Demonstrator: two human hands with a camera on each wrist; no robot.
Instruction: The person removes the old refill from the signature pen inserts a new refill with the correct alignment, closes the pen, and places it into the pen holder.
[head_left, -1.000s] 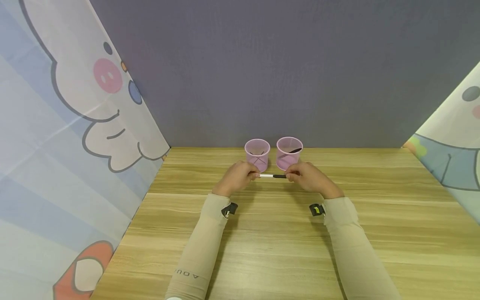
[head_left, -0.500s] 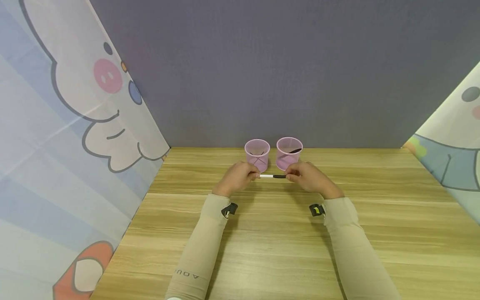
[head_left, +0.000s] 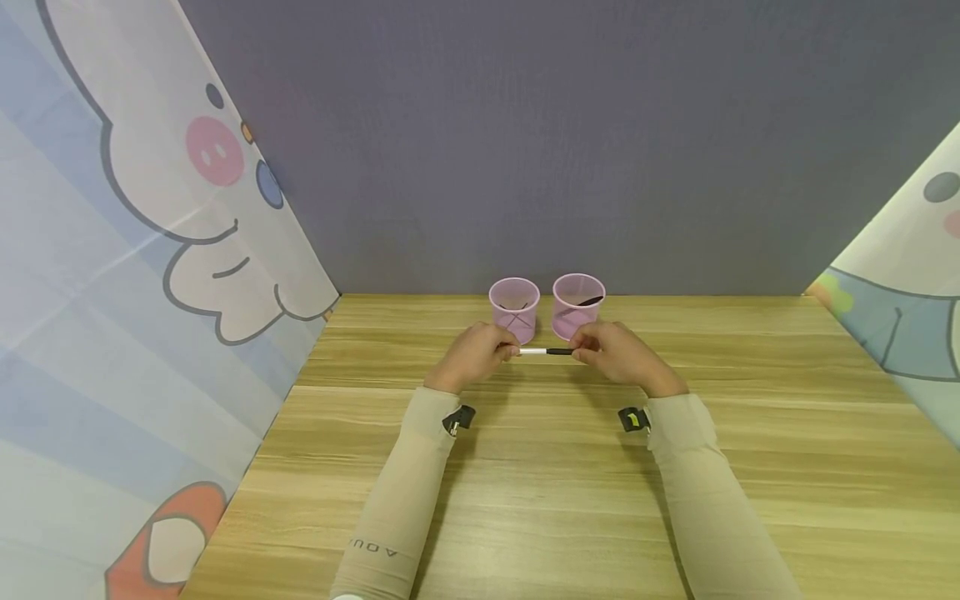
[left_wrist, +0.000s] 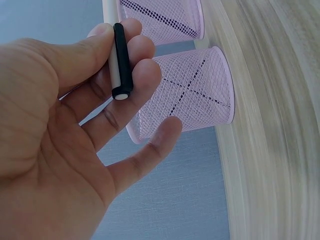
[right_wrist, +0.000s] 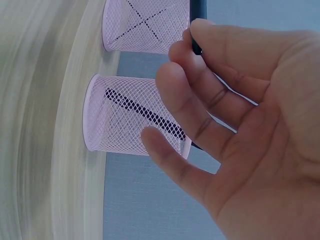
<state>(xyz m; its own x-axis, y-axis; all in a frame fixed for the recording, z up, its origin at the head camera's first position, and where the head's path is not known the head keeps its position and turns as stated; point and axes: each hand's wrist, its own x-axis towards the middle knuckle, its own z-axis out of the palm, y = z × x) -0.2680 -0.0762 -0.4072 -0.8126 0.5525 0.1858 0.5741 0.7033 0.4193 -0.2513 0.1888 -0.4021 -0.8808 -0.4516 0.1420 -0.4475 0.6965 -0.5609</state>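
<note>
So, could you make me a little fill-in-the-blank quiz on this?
The pen is white toward the left hand and ____ toward the right hand.
Beyond it stand ____ mesh cups.
In the cup nearer the left hand, thin dark sticks cross like the letter ____.
The table shows a ____ grain.

Missing words: black; two; X; wood

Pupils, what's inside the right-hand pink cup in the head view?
A dark pen-like item leans inside the cup, poking past the rim. From that view, the right hand hides part of the cup's bottom.
</note>
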